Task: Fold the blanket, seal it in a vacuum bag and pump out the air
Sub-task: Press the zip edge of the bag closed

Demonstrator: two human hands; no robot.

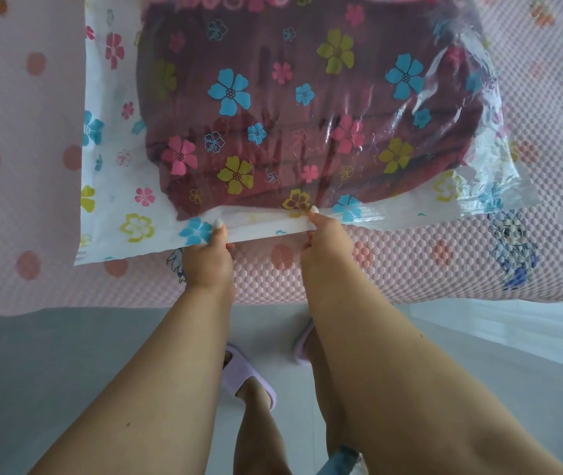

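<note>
A clear vacuum bag (112, 186) printed with coloured flowers lies flat on the bed. Inside it sits a folded dark maroon blanket (273, 108), filling most of the bag. The bag's near edge is a white zip strip (266, 226) facing me. My left hand (210, 252) pinches that strip with thumb on top and fingers underneath. My right hand (324, 234) pinches the same strip a short way to the right, thumb on top. The strip is lifted slightly between the two hands.
The bed carries a pink bubble-textured cover (393, 265) with cartoon prints and ends at a near edge just below the bag. Grey floor (50, 365) lies below, with my feet in lilac slippers (249, 375).
</note>
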